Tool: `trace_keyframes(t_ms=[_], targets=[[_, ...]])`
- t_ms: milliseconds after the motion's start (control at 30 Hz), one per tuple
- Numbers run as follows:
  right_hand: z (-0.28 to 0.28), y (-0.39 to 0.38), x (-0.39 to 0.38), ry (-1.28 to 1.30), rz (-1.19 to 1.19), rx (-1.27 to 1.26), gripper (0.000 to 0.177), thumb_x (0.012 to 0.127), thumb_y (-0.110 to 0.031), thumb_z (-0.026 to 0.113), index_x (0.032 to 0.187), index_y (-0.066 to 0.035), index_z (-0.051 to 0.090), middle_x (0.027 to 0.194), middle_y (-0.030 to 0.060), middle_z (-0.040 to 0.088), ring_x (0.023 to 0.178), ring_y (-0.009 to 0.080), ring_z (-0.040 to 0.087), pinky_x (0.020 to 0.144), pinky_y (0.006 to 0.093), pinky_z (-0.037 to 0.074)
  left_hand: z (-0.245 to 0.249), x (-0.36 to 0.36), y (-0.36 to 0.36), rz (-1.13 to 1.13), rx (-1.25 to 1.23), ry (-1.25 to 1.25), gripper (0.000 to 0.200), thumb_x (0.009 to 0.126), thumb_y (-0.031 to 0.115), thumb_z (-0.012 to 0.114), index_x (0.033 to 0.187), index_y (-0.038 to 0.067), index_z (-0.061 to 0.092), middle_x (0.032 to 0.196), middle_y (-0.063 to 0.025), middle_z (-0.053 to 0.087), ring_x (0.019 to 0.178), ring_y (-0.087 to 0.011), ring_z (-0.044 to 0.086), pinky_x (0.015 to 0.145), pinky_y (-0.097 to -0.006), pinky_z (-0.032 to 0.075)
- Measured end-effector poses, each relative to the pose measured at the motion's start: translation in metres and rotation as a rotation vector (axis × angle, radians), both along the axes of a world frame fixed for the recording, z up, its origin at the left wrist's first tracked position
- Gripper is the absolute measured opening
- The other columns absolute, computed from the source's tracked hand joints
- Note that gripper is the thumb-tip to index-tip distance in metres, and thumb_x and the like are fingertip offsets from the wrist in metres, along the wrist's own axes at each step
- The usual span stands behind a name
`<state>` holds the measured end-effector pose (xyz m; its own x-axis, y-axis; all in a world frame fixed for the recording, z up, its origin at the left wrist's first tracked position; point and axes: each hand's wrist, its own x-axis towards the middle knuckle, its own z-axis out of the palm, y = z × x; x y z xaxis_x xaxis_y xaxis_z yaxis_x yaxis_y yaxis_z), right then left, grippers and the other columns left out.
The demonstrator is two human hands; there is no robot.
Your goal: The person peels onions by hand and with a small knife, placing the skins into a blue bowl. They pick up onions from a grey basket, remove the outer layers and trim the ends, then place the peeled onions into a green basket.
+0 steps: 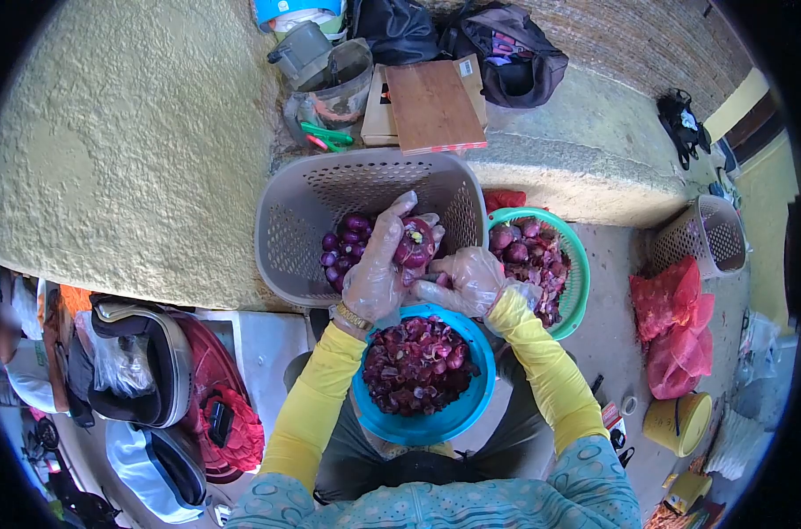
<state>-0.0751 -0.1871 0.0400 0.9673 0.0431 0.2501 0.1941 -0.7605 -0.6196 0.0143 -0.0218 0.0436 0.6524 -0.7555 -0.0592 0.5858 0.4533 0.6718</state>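
My left hand (376, 271), in a clear plastic glove, is closed around a red onion (414, 243) above the front edge of a grey perforated basket (286, 282). Close to the onion's lower right is my gloved right hand (473, 280), its fingers curled; what they grip, if anything, is hidden. Peeled shiny purple onions (351, 236) lie inside the basket. Below my hands a blue basin (422, 430) holds onion skins and pieces (418, 363). On the right, a green colander (579, 304) contains unpeeled red onions (517, 250) and loose skins.
Behind the basket, a brown board (436, 106) lies on a cardboard box on the ledge, beside green-handled scissors (328, 137) and buckets. Red mesh sacks (678, 353), a yellow bucket (678, 423) and another basket (705, 238) stand right. Bags (140, 361) lie left; another person is at far left.
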Motion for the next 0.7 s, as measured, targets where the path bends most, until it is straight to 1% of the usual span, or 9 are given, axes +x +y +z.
trace_keyframes(t_ms=[67,167,233,333,367,400,433,600,700], targets=[[0.004,-0.004,-0.001,0.027,0.118,-0.1,0.046,0.087,-0.056,0.072,0.087,-0.011,0.078,0.062,0.0129,0.067,0.059,0.0355,0.067,0.058,0.0472,0.053,0.0,0.0,0.0,0.009,0.021,0.0,0.052,0.109,0.043,0.049,0.151,0.013,0.042,0.136,-0.0139,0.057,0.127,-0.0252,0.056,0.111,-0.0424,0.045],[0.006,-0.003,-0.003,0.055,0.169,-0.128,0.045,0.086,-0.058,0.073,0.086,-0.013,0.078,0.063,0.01,0.068,0.06,0.0346,0.068,0.058,0.046,0.054,-0.008,0.001,-0.002,0.019,0.004,-0.009,0.049,0.109,0.043,0.05,0.145,0.01,0.048,0.129,-0.0115,0.058,0.12,-0.0232,0.059,0.108,-0.0408,0.048],[0.008,-0.002,-0.004,0.056,0.213,-0.127,0.046,0.086,-0.058,0.073,0.085,-0.013,0.078,0.064,0.0093,0.069,0.06,0.0341,0.068,0.058,0.0456,0.054,-0.014,0.004,-0.002,0.034,-0.029,-0.105,0.045,0.108,0.044,0.05,0.134,0.007,0.054,0.125,-0.0103,0.058,0.114,-0.0226,0.06,0.106,-0.0391,0.048],[0.019,0.003,-0.006,0.098,0.302,-0.068,0.051,0.085,-0.064,0.071,0.083,-0.013,0.078,0.065,0.0105,0.069,0.062,0.0353,0.069,0.059,0.0467,0.054,-0.01,0.004,0.0,0.094,0.0,-0.128,0.043,0.108,0.044,0.051,0.127,0.006,0.056,0.122,-0.0103,0.059,0.114,-0.024,0.061,0.106,-0.0401,0.049],[0.02,0.007,-0.007,0.179,0.34,-0.163,0.059,0.084,-0.07,0.066,0.079,-0.012,0.077,0.067,0.0129,0.069,0.065,0.0375,0.069,0.062,0.0483,0.055,-0.007,0.005,0.001,0.097,0.0,-0.129,0.043,0.108,0.044,0.051,0.127,0.006,0.056,0.122,-0.0103,0.059,0.114,-0.024,0.061,0.106,-0.0401,0.049],[0.02,0.01,-0.009,0.261,0.376,-0.259,0.067,0.084,-0.077,0.061,0.075,-0.011,0.076,0.068,0.0154,0.069,0.067,0.0398,0.069,0.065,0.05,0.055,-0.004,0.007,0.002,0.095,0.029,-0.031,0.043,0.108,0.045,0.05,0.126,0.006,0.057,0.121,-0.0107,0.06,0.115,-0.0252,0.061,0.106,-0.0413,0.049],[0.018,0.014,-0.011,0.217,0.414,-0.285,0.075,0.083,-0.082,0.055,0.071,-0.011,0.075,0.066,0.0178,0.067,0.066,0.0423,0.068,0.065,0.0527,0.054,-0.002,0.008,0.003,0.094,0.057,0.067,0.043,0.108,0.046,0.05,0.125,0.007,0.057,0.12,-0.0111,0.06,0.116,-0.0264,0.061,0.106,-0.0426,0.05],[-0.003,0.03,-0.017,0.218,0.449,-0.315,0.073,0.086,-0.077,0.058,0.067,-0.007,0.07,0.062,0.018,0.063,0.065,0.0421,0.066,0.063,0.0525,0.053,-0.002,0.017,0.007,0.107,-0.011,0.157,0.046,0.107,0.049,0.049,0.124,0.006,0.057,0.12,-0.0135,0.06,0.118,-0.0305,0.061,0.108,-0.0457,0.05],[0.006,0.03,-0.017,0.27,0.476,-0.342,0.072,0.081,-0.077,0.064,0.065,-0.007,0.069,0.062,0.0185,0.063,0.063,0.0416,0.066,0.063,0.0512,0.053,-0.001,0.017,0.007,0.126,-0.051,0.194,0.045,0.107,0.046,0.051,0.123,0.005,0.057,0.119,-0.0143,0.06,0.117,-0.0309,0.061,0.107,-0.0468,0.05]])
